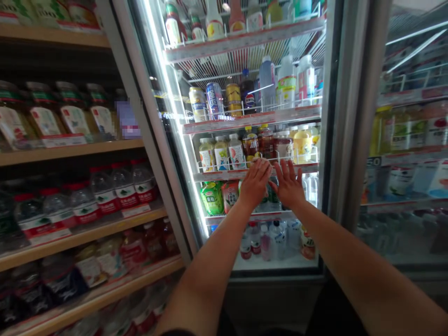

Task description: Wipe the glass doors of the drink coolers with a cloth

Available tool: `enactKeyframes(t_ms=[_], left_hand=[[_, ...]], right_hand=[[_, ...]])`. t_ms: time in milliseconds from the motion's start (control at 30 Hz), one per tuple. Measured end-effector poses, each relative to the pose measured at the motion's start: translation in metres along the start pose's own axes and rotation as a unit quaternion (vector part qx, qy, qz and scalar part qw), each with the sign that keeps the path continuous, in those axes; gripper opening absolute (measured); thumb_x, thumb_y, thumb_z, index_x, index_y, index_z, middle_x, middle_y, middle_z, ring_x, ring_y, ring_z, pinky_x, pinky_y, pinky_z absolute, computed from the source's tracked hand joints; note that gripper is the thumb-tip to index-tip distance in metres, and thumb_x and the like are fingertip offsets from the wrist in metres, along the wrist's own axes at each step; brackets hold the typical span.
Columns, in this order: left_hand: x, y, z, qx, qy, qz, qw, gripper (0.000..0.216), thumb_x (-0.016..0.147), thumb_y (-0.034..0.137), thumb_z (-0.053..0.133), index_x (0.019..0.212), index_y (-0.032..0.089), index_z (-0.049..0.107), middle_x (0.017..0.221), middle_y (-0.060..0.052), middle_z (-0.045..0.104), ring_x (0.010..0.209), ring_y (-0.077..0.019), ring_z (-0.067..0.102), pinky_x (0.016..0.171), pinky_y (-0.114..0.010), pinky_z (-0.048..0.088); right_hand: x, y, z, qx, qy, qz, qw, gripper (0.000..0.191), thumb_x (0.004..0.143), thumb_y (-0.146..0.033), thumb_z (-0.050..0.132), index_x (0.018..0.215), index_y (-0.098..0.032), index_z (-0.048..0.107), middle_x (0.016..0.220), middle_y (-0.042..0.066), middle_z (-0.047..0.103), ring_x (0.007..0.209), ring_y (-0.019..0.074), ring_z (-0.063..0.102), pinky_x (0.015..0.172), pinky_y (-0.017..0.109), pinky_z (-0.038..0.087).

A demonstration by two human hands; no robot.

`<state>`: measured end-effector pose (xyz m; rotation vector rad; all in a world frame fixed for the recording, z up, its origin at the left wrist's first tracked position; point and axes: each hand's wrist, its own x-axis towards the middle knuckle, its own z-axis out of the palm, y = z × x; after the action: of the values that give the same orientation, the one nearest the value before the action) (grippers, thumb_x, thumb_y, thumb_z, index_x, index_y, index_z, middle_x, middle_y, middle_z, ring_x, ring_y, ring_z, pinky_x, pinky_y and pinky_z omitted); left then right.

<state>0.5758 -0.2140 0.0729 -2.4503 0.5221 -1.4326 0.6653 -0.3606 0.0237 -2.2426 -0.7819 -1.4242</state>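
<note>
Both arms reach forward to the glass door (224,254) of a lit drinks fridge. My left hand (254,184) lies against the glass with its fingers close together, over what looks like a pale cloth (265,164); most of that is hidden under the hand. Just to its right, my right hand (289,184) is open, fingers spread and palm toward the glass, holding nothing. Behind the hands, inside the fridge, stand dark tea bottles (250,142), a brown-labelled drink (283,145) and a yellow-labelled bottle (302,143).
Left of the fridge, wooden shelves (80,151) carry rows of juice bottles (75,112) and red-capped water bottles (105,189). A metal door frame (364,116) divides this fridge from another at right. Cans (214,100) and green packs (212,198) fill other fridge shelves.
</note>
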Motion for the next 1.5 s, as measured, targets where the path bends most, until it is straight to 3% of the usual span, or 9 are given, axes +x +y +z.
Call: enactKeyframes(t_ms=[233,467,733,1033,1267,1500], left_hand=[[-0.005,-0.016,-0.01,0.007,0.047,-0.065,0.997,0.069,0.084,0.007,0.043,0.152,0.017,0.034,0.159,-0.007,0.037,0.154,-0.0242,0.012,0.123,-0.049,0.03],[-0.044,-0.011,0.003,0.017,0.025,-0.032,0.999,0.066,0.086,0.007,0.045,0.15,0.018,0.038,0.157,-0.005,0.04,0.153,-0.0243,0.015,0.123,-0.046,0.03],[-0.012,-0.036,-0.022,-0.009,0.097,-0.121,0.988,0.063,0.086,0.012,0.044,0.149,0.015,0.039,0.156,-0.008,0.041,0.152,-0.0262,0.021,0.123,-0.047,0.029],[-0.038,-0.033,-0.016,0.002,0.04,-0.05,0.998,0.065,0.086,0.008,0.046,0.149,0.018,0.04,0.155,-0.007,0.044,0.151,-0.0246,0.023,0.122,-0.046,0.032],[-0.041,-0.055,-0.025,0.032,0.093,-0.108,0.989,0.061,0.089,0.013,0.047,0.149,0.017,0.041,0.155,-0.009,0.044,0.151,-0.0273,0.023,0.122,-0.049,0.031],[-0.065,-0.06,-0.019,0.042,0.076,-0.075,0.993,0.058,0.094,0.013,0.044,0.151,0.019,0.038,0.154,-0.009,0.044,0.151,-0.0265,0.023,0.12,-0.048,0.034]], right_hand=[[0.0,0.0,0.002,0.009,0.007,-0.001,1.0,0.073,0.1,-0.054,0.033,0.16,-0.023,0.005,0.168,0.009,0.01,0.155,0.0306,0.005,0.121,0.062,0.009],[-0.002,0.0,0.004,0.006,0.013,0.003,1.0,0.075,0.1,-0.056,0.033,0.16,-0.024,0.001,0.167,0.009,0.014,0.155,0.0285,0.006,0.122,0.059,0.009],[-0.001,0.0,0.001,0.002,-0.011,0.008,1.0,0.077,0.1,-0.054,0.035,0.16,-0.023,0.0,0.168,0.01,0.01,0.155,0.0306,0.008,0.121,0.06,0.009],[-0.001,0.001,0.006,0.007,0.018,-0.004,1.0,0.079,0.1,-0.054,0.038,0.16,-0.025,-0.005,0.168,0.009,0.012,0.154,0.0295,0.007,0.121,0.06,0.009],[-0.002,0.001,0.005,0.006,0.023,-0.004,1.0,0.078,0.1,-0.055,0.037,0.16,-0.024,-0.001,0.167,0.01,0.017,0.154,0.0289,0.01,0.121,0.059,0.009],[-0.002,0.001,0.006,0.002,0.027,-0.003,1.0,0.079,0.1,-0.055,0.037,0.159,-0.026,-0.007,0.168,0.008,0.012,0.154,0.0301,0.009,0.121,0.059,0.011]])
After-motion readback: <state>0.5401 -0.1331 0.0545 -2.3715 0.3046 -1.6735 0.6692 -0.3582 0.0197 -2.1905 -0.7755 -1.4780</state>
